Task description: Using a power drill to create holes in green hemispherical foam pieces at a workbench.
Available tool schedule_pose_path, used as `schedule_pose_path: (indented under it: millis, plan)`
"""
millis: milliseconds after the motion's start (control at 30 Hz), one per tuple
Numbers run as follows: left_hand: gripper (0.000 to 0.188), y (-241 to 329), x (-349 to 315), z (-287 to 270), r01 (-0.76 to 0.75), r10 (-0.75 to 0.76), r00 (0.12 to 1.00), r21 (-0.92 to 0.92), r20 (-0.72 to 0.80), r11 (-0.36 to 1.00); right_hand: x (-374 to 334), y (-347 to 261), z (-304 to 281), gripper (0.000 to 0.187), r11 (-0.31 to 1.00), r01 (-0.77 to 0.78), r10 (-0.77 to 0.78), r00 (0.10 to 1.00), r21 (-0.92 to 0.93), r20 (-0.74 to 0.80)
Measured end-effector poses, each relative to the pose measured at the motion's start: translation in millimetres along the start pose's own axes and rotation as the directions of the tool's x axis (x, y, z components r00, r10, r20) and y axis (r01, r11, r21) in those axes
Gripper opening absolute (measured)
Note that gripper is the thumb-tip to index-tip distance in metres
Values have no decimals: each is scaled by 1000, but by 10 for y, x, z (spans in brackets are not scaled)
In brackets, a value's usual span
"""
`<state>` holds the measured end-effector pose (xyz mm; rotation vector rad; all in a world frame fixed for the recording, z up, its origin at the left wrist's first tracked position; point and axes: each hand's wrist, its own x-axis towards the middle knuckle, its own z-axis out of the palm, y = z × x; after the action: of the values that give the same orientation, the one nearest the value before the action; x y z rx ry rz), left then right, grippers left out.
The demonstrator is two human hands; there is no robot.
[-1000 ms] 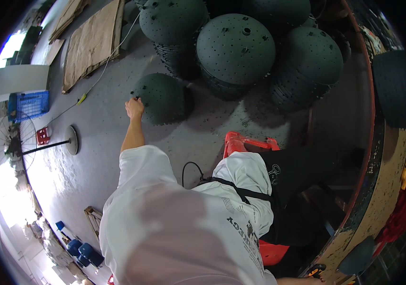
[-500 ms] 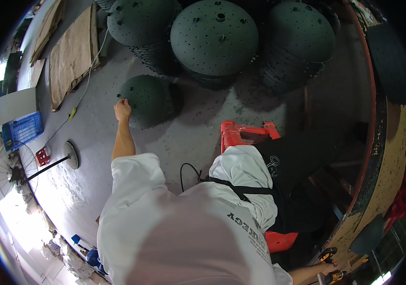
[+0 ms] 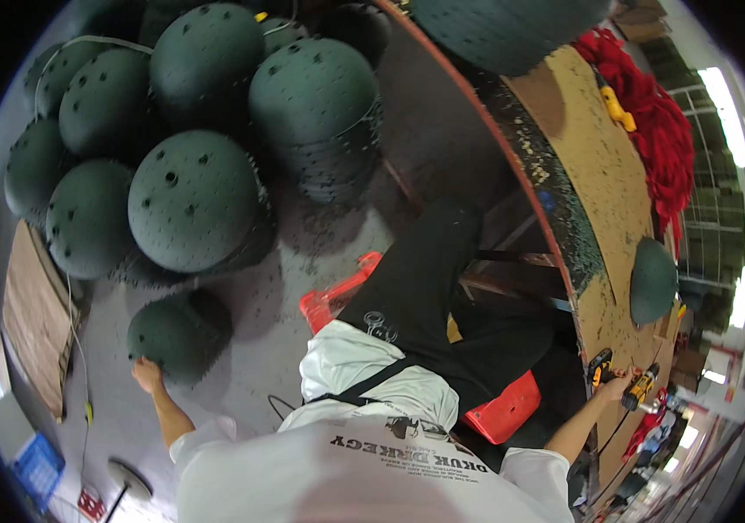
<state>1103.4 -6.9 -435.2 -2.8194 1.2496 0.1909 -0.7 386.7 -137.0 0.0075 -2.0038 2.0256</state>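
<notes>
On the floor to my left stands a dark green dome-shaped shell, dotted with small holes and little dark pegs. My left hand, arm stretched out, has its fingers closed against the near left side of this shell; the fingertips are partly hidden. Far to the right, at the edge of the workbench, my right hand is wrapped around a yellow-and-black cordless drill. The drill's handle is mostly covered by the hand. Another green shell rests on the bench beyond it.
Tall stacks of green shells stand ahead and left. A worn workbench runs along my right, carrying red cloth and a yellow tool. I sit by a red stool. Cardboard and a blue crate lie left.
My view has swung to the right, bringing more of the bench and my right hand with the drill into sight. My left hand stays at the floor shell.
</notes>
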Motion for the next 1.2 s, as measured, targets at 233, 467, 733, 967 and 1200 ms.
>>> schedule_pose_path:
  millis: [233, 467, 733, 967, 1200]
  plan:
    - [40, 130, -36, -53, 147, -152, 986, 73, 72, 986, -56, -4, 46, 8, 993, 35, -32, 999, 115, -32]
    - [41, 64, -132, -54, 174, -173, 984, -45, 36, 984, -267, -130, 187, 9, 993, -14, 20, 998, 114, -55]
    - [43, 9, -7, 9, 247, -239, 964, -60, 119, 967, -356, -203, 268, 5, 991, 21, -14, 998, 135, -58]
    - [44, 176, -2, -409, 244, -245, 969, -128, 3, 961, -219, -59, 140, 8, 990, 65, -57, 996, 123, -65]
    - [46, 1643, 537, -1945, -362, 23, 810, -467, -586, 807, -180, 48, 105, 8, 989, 61, -47, 993, 135, -105]
